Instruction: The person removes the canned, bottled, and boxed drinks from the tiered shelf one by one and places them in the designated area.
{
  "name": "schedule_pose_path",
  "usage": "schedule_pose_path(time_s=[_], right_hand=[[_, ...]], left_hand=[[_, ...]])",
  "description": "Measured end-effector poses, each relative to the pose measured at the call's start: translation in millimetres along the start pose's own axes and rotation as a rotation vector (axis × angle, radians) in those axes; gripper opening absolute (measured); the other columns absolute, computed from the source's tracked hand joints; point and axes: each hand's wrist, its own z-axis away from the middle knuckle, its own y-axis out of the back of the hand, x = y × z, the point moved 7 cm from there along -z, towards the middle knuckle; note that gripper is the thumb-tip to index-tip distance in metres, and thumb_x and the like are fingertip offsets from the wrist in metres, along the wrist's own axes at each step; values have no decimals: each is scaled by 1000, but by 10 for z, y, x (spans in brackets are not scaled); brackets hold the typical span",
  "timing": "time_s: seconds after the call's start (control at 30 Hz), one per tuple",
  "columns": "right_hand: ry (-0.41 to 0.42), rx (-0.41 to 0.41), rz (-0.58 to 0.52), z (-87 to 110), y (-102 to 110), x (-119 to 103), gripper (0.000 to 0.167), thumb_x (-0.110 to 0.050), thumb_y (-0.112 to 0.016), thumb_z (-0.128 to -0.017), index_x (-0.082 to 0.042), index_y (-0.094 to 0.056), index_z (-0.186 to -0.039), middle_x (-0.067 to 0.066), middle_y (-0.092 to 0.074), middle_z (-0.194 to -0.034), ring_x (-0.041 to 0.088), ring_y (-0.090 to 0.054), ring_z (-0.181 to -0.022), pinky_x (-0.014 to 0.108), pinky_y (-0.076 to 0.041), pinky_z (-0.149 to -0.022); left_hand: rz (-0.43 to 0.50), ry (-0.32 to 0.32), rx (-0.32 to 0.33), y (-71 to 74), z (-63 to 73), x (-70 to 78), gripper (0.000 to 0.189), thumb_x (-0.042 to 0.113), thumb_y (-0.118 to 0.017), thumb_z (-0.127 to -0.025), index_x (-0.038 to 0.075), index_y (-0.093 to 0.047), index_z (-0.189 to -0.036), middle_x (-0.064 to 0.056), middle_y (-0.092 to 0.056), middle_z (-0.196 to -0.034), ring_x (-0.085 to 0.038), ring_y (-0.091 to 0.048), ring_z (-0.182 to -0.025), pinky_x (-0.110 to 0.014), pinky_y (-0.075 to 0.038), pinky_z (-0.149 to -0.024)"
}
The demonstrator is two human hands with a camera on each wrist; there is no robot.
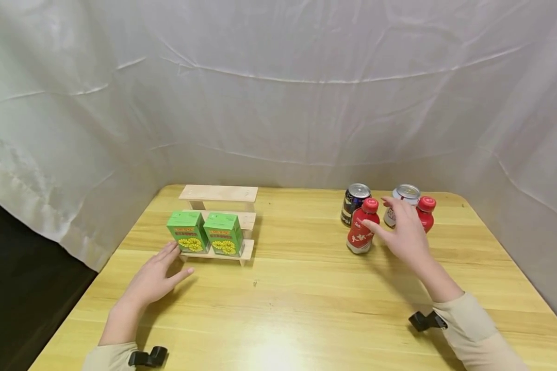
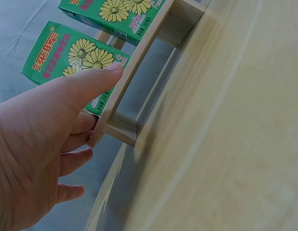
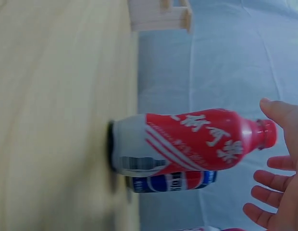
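Observation:
On the lowest step of a small wooden stand (image 1: 218, 193) two green drink cartons (image 1: 189, 234) with yellow flowers are side by side. My left hand (image 1: 150, 281) is at the stand's left front, its fingertips right by the left carton and its thumb spread away. In the left wrist view that thumb overlaps the carton's lower front (image 2: 81, 53). To the right, a red-labelled bottle (image 1: 359, 234) with a red cap stands upright. My right hand (image 1: 406, 234) hovers beside its upper part, thumb and fingers spread, holding nothing. The right wrist view shows the thumb near the cap (image 3: 269, 134).
Behind the bottle is a dark blue can (image 1: 349, 206). A pale can (image 1: 390, 219) and a second red-capped bottle (image 1: 426, 219) stand partly hidden behind my right hand. Pale curtains (image 1: 306, 113) hang around the back and sides of the wooden table (image 1: 297, 293).

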Motion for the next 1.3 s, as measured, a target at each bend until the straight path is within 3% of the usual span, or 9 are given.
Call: schedule_pose_path(time_s=[0.23, 0.43, 0.57, 0.87, 1.13, 1.3], right_hand=[[148, 147, -26, 45, 208, -190, 60, -21, -81, -78, 0, -56, -128, 22, -56, -126, 40, -46, -121, 61, -38, -100], [272, 203, -61, 80, 235, -390, 57, -9, -83, -72, 1, -60, -123, 20, -59, -120, 38, -49, -116, 54, -38, -99], [337, 199, -79, 77, 157, -546, 56, -7, -84, -70, 1, -61, -121, 21, -60, -118, 37, -50, -114, 50, -39, -98], [399, 141, -73, 35, -126, -885, 54, -18, -84, -74, -3, -61, -122, 19, -59, -123, 36, -52, -117, 54, -43, -102], [526, 136, -101, 19, -335, -1206, 53, -23, -83, -76, -1, -63, -120, 17, -61, -117, 32, -55, -112, 47, -45, -100], [549, 111, -110, 7, -478, -1356, 52, -26, -80, -78, -4, -63, -121, 14, -62, -118, 30, -56, -112, 47, -46, -99]], left_hand=[[5, 3, 2, 2, -2, -6, 84, 56, -56, -93, -7, -38, -146, -28, -28, -156, -46, -29, -143, -63, -25, -116], [1, 2, 5, 14, -9, -4, 83, 56, -56, -93, -7, -38, -145, -28, -28, -156, -47, -29, -143, -63, -25, -116], [-4, 2, 5, 22, -6, -14, 83, 55, -55, -93, -7, -38, -145, -28, -28, -156, -47, -29, -143, -63, -26, -115], [4, 3, 4, 11, -7, -8, 83, 56, -55, -93, -6, -38, -145, -27, -28, -156, -46, -29, -143, -63, -26, -115], [9, 7, 0, 1, -6, -9, 83, 56, -55, -93, -6, -38, -145, -27, -28, -156, -46, -28, -143, -63, -25, -116], [6, 6, 2, 0, -9, -13, 83, 56, -55, -93, -6, -39, -145, -27, -28, -156, -46, -28, -143, -63, -25, -115]])
